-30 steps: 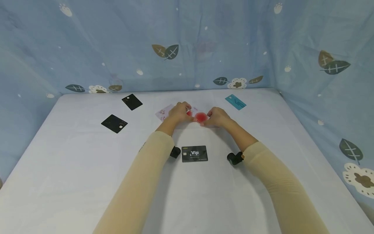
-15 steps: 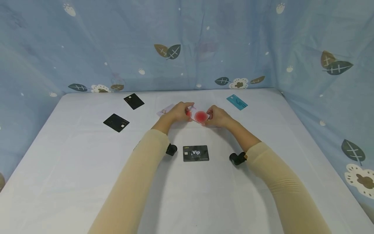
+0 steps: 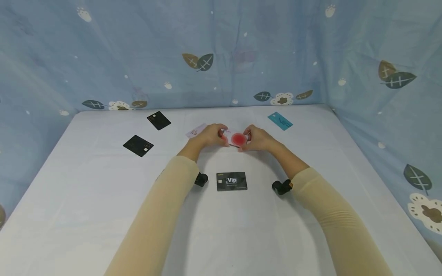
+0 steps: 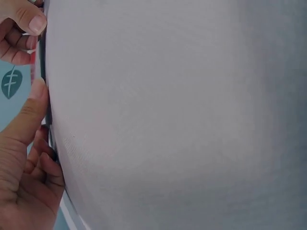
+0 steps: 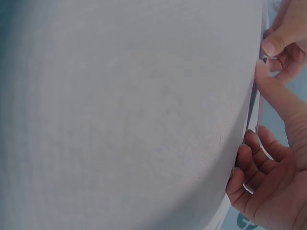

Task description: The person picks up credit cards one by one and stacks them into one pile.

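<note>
A pale pink-and-white card with red round spots (image 3: 239,139) is held between the two hands toward the back of the table. My left hand (image 3: 210,135) pinches its left end with thumb and fingers. The right end is pinched by my right hand (image 3: 259,138), thumb in front and curled fingers behind. Beyond the left hand lies another pale patterned card (image 3: 194,132), partly covered by that hand. In the left wrist view the left thumb (image 4: 31,108) presses along the thin edge of the held card.
A black Vip card (image 3: 231,181) lies in front, between the forearms. Two black cards, one nearer (image 3: 138,145) and one farther (image 3: 159,120), lie on the left. A blue VIP card (image 3: 280,120) is at the back right. Patterned blue cloth (image 3: 235,50) hangs behind the table.
The red-spotted card was tilted half a second ago and now stands more level, with more of its face showing. The left forearm has shifted slightly left. The other cards stay put.
</note>
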`<state>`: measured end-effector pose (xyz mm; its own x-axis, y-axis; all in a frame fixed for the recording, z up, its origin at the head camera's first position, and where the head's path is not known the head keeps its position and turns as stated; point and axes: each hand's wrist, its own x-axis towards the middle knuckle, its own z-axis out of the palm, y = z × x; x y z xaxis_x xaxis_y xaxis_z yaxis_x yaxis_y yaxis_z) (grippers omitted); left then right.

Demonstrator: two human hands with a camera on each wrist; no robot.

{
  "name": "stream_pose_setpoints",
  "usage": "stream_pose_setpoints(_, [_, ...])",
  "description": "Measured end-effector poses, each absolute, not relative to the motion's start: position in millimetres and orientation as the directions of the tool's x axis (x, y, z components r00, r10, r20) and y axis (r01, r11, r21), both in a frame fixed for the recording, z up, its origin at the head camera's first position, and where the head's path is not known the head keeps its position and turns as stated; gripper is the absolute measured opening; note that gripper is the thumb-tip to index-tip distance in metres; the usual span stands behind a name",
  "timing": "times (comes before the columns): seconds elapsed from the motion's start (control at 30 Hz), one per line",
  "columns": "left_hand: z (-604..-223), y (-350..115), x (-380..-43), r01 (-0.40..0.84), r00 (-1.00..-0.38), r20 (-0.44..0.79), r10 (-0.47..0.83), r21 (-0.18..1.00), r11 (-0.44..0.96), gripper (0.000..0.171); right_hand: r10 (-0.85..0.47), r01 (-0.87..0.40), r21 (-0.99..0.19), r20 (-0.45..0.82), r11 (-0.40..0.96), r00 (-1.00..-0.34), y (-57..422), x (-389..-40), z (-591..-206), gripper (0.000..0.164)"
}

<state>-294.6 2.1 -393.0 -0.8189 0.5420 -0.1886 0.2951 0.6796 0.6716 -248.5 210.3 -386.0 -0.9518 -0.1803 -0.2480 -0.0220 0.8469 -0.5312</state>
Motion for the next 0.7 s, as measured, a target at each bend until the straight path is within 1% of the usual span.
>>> stream_pose_setpoints(0.13, [-393.6, 0.7, -292.7, 0.263, -0.824, -0.195, 0.532, 0.700, 0.664, 0.066, -0.184, -0.029, -0.533, -0.241, 0.846, -0.953, 209.5, -247.4, -385.8, 0.069])
stream_pose_setpoints(0.23, [-393.9, 0.0, -291.5, 0.262, -0.826, -0.190, 0.531, 0.704, 0.660, 0.066, -0.186, -0.038, -0.526, -0.232, 0.850, -0.955, 209.4, -246.9, -385.8, 0.068])
stream_pose_setpoints(0.33, [-393.6, -0.5, -289.6, 0.270, -0.824, -0.180, 0.537, 0.708, 0.652, 0.066, -0.194, -0.066, -0.492, -0.214, 0.868, -0.957, 209.3, -246.2, -385.4, 0.065])
stream_pose_setpoints(0.47, [-393.3, -1.6, -286.6, 0.285, -0.817, -0.165, 0.553, 0.719, 0.634, 0.072, -0.200, -0.102, -0.445, -0.179, 0.890, -0.963, 208.5, -244.0, -383.4, 0.063])
stream_pose_setpoints(0.53, [-393.4, -2.6, -285.8, 0.298, -0.812, -0.158, 0.562, 0.716, 0.632, 0.073, -0.204, -0.112, -0.441, -0.166, 0.891, -0.965, 208.1, -243.2, -382.5, 0.062])
stream_pose_setpoints(0.7, [-392.3, -5.8, -284.8, 0.341, -0.801, -0.131, 0.584, 0.703, 0.624, 0.066, -0.209, -0.110, -0.458, -0.171, 0.882, -0.963, 208.3, -243.3, -381.9, 0.064])
